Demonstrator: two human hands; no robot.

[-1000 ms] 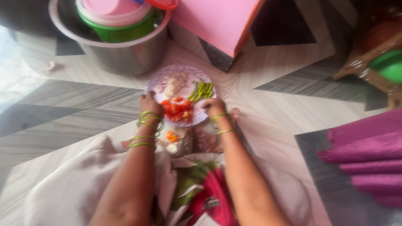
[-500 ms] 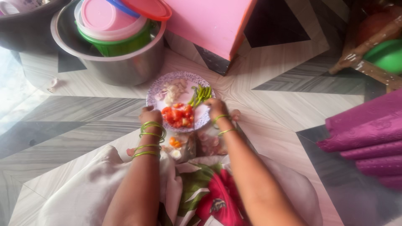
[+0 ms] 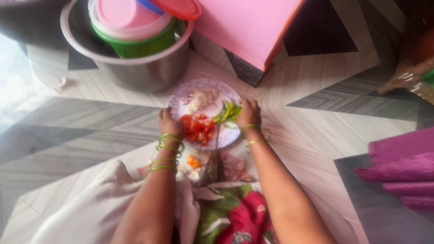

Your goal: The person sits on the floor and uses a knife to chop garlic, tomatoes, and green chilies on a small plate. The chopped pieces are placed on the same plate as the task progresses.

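The round patterned plate (image 3: 181,97) sat on the tiled floor (image 3: 316,122) straight ahead of the person, caught between both hands. The left hand (image 3: 169,124) was closed on its near-left rim and the right hand (image 3: 248,113) on its right rim, each about equally close, so neither arm had the shorter reach. On the plate, chopped tomato (image 3: 199,129) lay nearest the left hand, green chillies (image 3: 229,110) just beside the right, and pale pieces, perhaps garlic, sat at the far side. A steel pot (image 3: 135,68) stood beyond the plate, apart from it
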